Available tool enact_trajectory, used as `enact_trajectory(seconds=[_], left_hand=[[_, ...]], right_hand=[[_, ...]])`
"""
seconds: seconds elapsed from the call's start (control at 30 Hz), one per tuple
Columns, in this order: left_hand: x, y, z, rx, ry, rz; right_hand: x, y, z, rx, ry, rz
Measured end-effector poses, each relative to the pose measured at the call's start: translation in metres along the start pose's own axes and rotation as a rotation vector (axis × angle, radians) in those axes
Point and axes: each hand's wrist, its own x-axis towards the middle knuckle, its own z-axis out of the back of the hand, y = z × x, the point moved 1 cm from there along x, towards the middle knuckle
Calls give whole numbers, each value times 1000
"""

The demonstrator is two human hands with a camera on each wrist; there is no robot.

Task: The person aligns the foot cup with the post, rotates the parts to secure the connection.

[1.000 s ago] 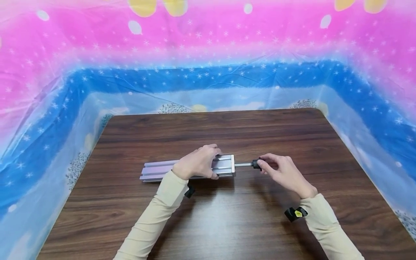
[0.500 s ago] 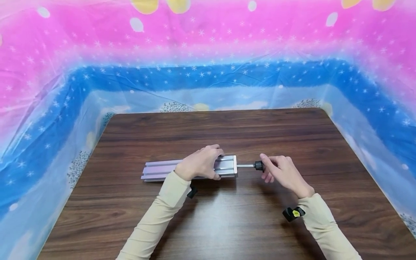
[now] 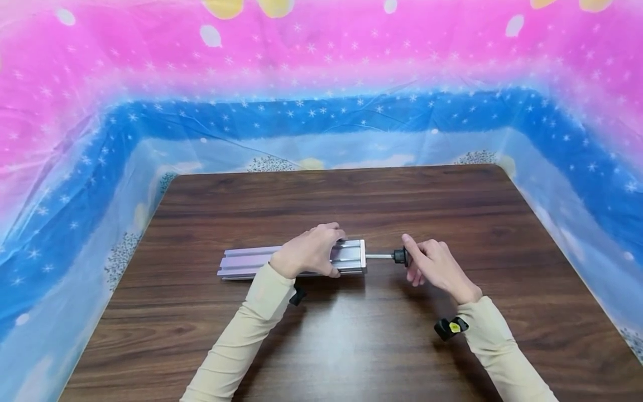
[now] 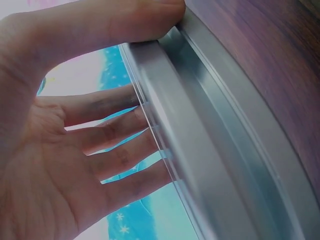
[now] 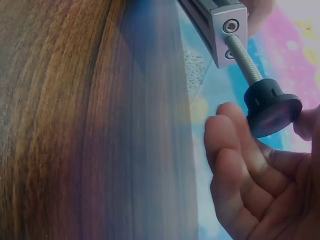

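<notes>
A silver aluminium profile [image 3: 246,261] with lengthwise grooves lies on the wooden table, an end plate [image 3: 363,255] on its right end. My left hand [image 3: 308,251] grips the profile near that end, thumb on the near side, fingers over the far side; the left wrist view shows its palm off the metal. From the end plate sticks out a threaded rod [image 3: 380,256] carrying a black levelling foot [image 5: 272,107]. My right hand [image 3: 436,265] holds the foot's rim between thumb and fingers. Two screw heads flank the rod in the right wrist view.
The dark wooden table [image 3: 321,206] spreads around the profile. A pink and blue patterned cloth [image 3: 321,117] hangs behind it and along both sides. Black wrist cameras [image 3: 450,328] sit by both sleeves.
My right hand's fingers have shifted round the levelling foot, from a pinch with fingers level to one digit above and others below. My left hand keeps its grip on the profile.
</notes>
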Motion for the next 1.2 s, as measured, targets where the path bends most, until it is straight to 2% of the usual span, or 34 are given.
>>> enact_trajectory(seconds=[0.07, 0.17, 0.27, 0.37, 0.47, 0.63, 0.9, 1.07, 1.2], left_hand=[[0, 0, 1, 2, 1, 4], [1, 1, 1, 1, 2, 1], [2, 1, 3, 2, -1, -8], [1, 1, 4, 4, -4, -14], [0, 2, 4, 3, -15, -13], [-1, 2, 3, 3, -26, -18], [0, 1, 5, 3, -2, 3], [-1, 0, 5, 8, 17, 1], [-1, 0, 5, 18, 15, 2]], right_hand=[[0, 1, 2, -7, 16, -2], [-4, 1, 6, -50, 17, 38], [-10, 2, 10, -71, -18, 155], [-13, 3, 12, -48, -48, 288], [-13, 3, 12, -22, -54, 350], [-13, 1, 11, -23, -46, 322], [-10, 3, 11, -63, -34, 231], [-10, 3, 9, -24, 4, 157], [-7, 2, 8, -16, 30, 140]])
